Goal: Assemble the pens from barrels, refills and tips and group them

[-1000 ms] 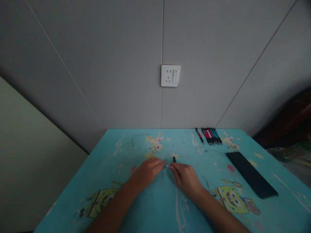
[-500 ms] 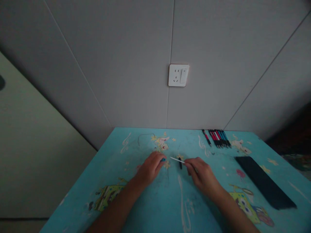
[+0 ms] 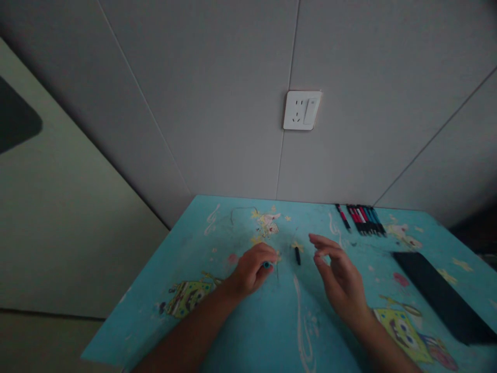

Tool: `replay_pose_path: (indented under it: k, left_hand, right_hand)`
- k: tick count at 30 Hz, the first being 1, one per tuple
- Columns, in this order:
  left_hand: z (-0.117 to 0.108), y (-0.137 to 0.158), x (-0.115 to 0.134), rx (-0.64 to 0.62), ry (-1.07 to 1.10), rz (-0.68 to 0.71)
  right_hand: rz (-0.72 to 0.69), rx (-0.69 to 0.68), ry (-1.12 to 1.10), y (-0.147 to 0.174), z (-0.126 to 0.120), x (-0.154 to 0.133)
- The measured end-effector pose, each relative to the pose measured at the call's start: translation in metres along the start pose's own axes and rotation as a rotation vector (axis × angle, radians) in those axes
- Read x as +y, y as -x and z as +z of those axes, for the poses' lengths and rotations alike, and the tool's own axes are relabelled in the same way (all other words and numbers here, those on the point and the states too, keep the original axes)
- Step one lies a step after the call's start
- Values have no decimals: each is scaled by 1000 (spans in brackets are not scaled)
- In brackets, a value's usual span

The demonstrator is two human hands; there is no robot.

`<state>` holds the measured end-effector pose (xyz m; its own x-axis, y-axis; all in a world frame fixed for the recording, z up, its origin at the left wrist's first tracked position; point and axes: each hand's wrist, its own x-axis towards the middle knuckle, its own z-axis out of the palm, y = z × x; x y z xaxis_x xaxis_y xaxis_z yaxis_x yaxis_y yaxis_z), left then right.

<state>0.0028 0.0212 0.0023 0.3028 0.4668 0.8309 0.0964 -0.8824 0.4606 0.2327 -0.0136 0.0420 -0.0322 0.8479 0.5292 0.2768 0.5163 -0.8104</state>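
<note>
My left hand (image 3: 250, 269) is closed around a blue pen barrel (image 3: 266, 264), with only its round end showing between thumb and fingers. To the right of it, my right hand (image 3: 339, 277) is raised over the table, its fingers stretched and apart, and I see nothing in it. Between the two hands a small black pen part (image 3: 297, 256) lies on the patterned blue tabletop (image 3: 256, 331), touched by neither hand. The thin white refill from the earlier frame cannot be seen now.
Several pens (image 3: 365, 220) lie side by side near the back edge, with a single red and black pen (image 3: 343, 217) just left of them. A dark flat strip (image 3: 442, 295) lies at the right. Behind the table, a wall socket (image 3: 302, 110) sits on the grey wall.
My right hand has opened and no longer shows the white refill. In my left hand the blue barrel's end now faces me. The view has shifted left.
</note>
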Motion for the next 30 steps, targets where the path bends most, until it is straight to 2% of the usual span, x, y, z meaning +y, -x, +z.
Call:
replay_pose_path:
  k: [3,7,10,15,21,24,30]
  left_hand:
    - [3,3,2,-116,-111,-56]
    - [8,-3,11,-319,-241,-194]
    - [11,-8,17,-389,-271,-232]
    - [13,-3,20,-370,-253,-193]
    - [14,3,13,-178,-87,-134]
    - [15,1,15,-207,-22,-102]
    - [15,-2,21,-280,-27,-77]
  right_hand:
    - [16,45,-54,2,3,-11]
    - [223,-13,-172,5,11,-17]
    - [303,-34,-200,6,15,-16]
    - [331,-5,-247,4,15,-14]
    - [283,49,-293,2,18,-15]
    - [248,80,-313,3,18,-19]
    - [139,146,-357,10,13,-31]
